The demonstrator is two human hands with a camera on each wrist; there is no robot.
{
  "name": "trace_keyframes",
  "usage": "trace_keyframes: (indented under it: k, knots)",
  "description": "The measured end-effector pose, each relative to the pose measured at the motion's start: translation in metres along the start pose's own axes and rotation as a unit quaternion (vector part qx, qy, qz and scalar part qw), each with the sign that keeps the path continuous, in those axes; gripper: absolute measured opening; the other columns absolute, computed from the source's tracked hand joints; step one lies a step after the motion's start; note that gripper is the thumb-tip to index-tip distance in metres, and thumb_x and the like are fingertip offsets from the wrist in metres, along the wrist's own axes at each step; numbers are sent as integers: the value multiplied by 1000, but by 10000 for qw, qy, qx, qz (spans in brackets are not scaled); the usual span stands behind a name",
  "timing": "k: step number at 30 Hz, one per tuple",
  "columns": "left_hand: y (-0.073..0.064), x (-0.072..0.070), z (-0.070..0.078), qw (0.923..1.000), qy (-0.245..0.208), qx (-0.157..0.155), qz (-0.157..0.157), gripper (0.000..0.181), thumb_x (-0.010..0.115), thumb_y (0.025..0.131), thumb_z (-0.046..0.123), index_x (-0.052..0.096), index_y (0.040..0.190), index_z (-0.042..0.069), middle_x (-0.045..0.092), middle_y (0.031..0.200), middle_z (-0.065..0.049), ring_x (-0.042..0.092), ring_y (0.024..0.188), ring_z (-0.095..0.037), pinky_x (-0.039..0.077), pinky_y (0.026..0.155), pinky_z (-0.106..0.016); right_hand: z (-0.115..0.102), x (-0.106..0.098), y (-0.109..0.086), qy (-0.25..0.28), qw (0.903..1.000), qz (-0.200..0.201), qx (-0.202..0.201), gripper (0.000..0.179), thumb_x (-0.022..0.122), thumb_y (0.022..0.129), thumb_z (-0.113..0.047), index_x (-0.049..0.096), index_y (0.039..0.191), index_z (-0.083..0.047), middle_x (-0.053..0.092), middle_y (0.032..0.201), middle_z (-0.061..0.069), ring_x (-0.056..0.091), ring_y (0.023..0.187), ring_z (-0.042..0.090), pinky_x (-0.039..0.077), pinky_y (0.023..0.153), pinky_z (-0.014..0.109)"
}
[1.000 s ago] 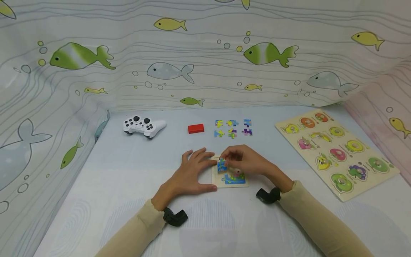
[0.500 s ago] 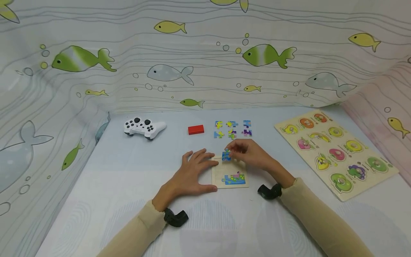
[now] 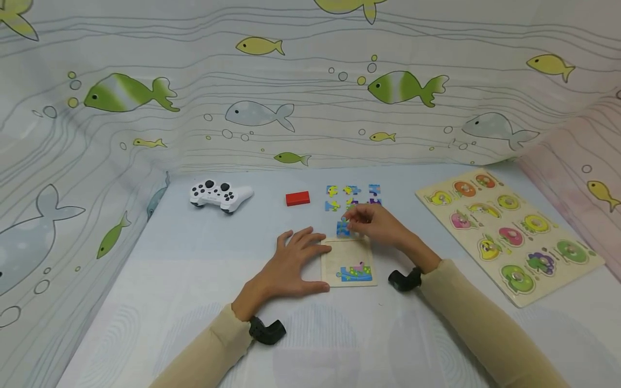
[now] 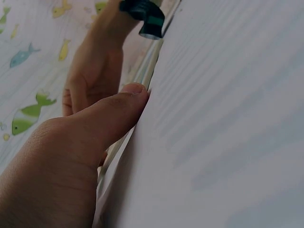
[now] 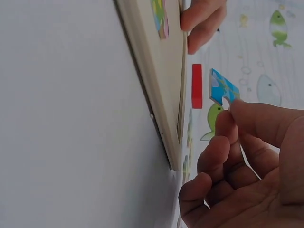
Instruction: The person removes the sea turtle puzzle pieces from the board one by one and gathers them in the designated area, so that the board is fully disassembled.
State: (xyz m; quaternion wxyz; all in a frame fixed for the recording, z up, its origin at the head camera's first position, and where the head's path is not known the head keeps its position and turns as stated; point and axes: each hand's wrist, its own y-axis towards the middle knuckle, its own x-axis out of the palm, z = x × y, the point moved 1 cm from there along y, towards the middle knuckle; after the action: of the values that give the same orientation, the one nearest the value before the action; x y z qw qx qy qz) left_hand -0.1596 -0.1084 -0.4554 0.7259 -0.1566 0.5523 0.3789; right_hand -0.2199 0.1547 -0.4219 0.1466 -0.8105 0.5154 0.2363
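Observation:
A small wooden puzzle tray [image 3: 335,258] lies on the table, with a few joined jigsaw pieces [image 3: 358,272] in its lower right part. My left hand [image 3: 291,264] rests spread at the tray's left side, fingertips and thumb at its edge. The left wrist view shows that thumb [image 4: 111,116] along the tray's rim. Just beyond the tray's far edge, my right hand [image 3: 380,225] pinches a blue jigsaw piece [image 3: 343,228] between thumb and fingers. In the right wrist view the jigsaw piece [image 5: 222,86] is held up off the table, its printed face partly visible.
Several loose jigsaw pieces [image 3: 352,190] lie in two rows behind the right hand, which covers part of the front row. Left of them are a red block [image 3: 297,198] and a white game controller [image 3: 220,195]. A large fruit knob-puzzle board [image 3: 504,226] lies at the right.
My right hand has carried the blue jigsaw piece from over the tray's upper left corner, back and slightly right, past the tray's far edge. My left hand stays at the tray.

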Motion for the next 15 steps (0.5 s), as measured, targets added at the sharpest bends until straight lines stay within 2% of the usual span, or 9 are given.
trace_keyframes:
  k: [5, 15]
  knots:
    - [-1, 0, 0, 10000, -38, -44, -43, 76, 70, 80, 68, 57, 143, 29, 46, 156, 0, 28, 154, -30, 15, 117, -66, -1, 0, 10, -222, 9997, -67, 69, 17, 68, 97, -15, 72, 113, -9, 64, 90, 5, 53, 78, 18, 44, 66, 25]
    - [-1, 0, -1, 10000, 4, -12, -49, 76, 71, 80, 68, 56, 143, 29, 46, 157, 1, 27, 155, -30, 15, 117, -66, 1, 4, 24, -318, 9994, -138, 91, 17, 67, 96, -13, 71, 112, -8, 65, 96, 5, 55, 85, 19, 47, 71, 24]
